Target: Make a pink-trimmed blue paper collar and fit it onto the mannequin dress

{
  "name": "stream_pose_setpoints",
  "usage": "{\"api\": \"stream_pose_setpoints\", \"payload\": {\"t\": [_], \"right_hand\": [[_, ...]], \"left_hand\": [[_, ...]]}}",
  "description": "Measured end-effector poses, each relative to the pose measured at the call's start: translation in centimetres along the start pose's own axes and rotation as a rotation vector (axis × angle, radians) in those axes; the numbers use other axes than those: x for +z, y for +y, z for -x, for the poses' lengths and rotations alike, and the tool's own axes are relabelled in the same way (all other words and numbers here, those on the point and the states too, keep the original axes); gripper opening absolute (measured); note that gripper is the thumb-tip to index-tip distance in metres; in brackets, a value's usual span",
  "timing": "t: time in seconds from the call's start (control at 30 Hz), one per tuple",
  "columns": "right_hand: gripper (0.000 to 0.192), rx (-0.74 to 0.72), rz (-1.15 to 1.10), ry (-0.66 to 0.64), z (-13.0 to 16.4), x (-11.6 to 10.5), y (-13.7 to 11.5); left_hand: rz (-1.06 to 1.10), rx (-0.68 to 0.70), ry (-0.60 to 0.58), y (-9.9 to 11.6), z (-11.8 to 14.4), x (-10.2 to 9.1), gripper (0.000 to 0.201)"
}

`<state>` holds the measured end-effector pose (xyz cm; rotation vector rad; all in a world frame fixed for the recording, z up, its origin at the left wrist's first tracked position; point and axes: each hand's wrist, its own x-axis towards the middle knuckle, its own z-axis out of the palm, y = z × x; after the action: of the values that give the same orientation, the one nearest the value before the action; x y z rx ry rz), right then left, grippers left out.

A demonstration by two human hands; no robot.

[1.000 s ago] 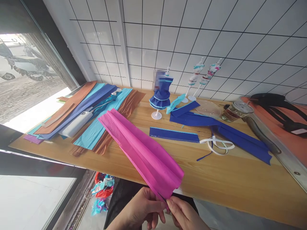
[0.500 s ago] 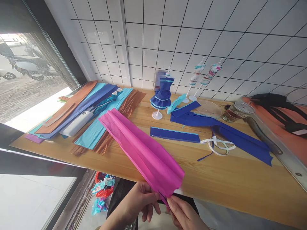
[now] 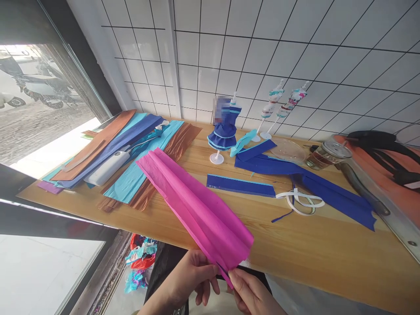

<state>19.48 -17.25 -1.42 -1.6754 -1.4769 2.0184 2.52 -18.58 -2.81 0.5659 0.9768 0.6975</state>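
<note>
**Pink paper pinched at its near corner**

Since the earlier frame little has moved: the left hand [image 3: 193, 275] has slid slightly down and in under the paper's near end, and the view has drifted a touch, while the pink paper [image 3: 193, 205] lies much as it did.

Both hands meet at the paper's near corner. The left hand's fingers [image 3: 210, 284] are curled loosely below the edge, thumb on top, nipping the folded end. The right hand [image 3: 252, 295] has thumb and forefinger closed to a fine pinch on a thin strip at the same corner; whether that strip is a separate layer I cannot tell.

The pink paper is a long folded crepe sheet, lying aslant with its far end over the surface [image 3: 315, 253] and its near end overhanging the front edge into the hands. It looks very light, soft and crinkled, easy to tear or crush, so it is likely best held gently at the folded edges.

Farther out lie a blue strip [image 3: 241, 185], white ribbon [image 3: 302, 202], more blue paper [image 3: 328, 192], a small dress stand [image 3: 223, 131], a jar [image 3: 326, 154], and stacked teal, brown and blue sheets [image 3: 131, 148] to the left.
</note>
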Motion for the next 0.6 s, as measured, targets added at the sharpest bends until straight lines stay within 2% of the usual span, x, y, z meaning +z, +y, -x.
{"api": "stream_pose_setpoints", "payload": {"t": [0.17, 0.3, 0.5, 0.6], "right_hand": [[0.053, 0.002, 0.008, 0.051, 0.6, 0.2, -0.3], [0.056, -0.001, -0.017, 0.027, 0.3, 0.1, 0.0], [0.061, -0.032, 0.017, -0.091, -0.7, -0.3, 1.0], [0.059, -0.047, 0.044, -0.087, -0.8, -0.4, 1.3]], "left_hand": [[0.005, 0.003, -0.015, -0.2, -0.1, -0.1, 0.023], [0.006, -0.004, -0.02, -0.2, 0.0, -0.1, 0.023], [0.011, -0.004, -0.02, -0.2, 0.1, -0.2, 0.022], [0.02, 0.003, -0.031, -0.2, 0.2, -0.4, 0.023]]}}
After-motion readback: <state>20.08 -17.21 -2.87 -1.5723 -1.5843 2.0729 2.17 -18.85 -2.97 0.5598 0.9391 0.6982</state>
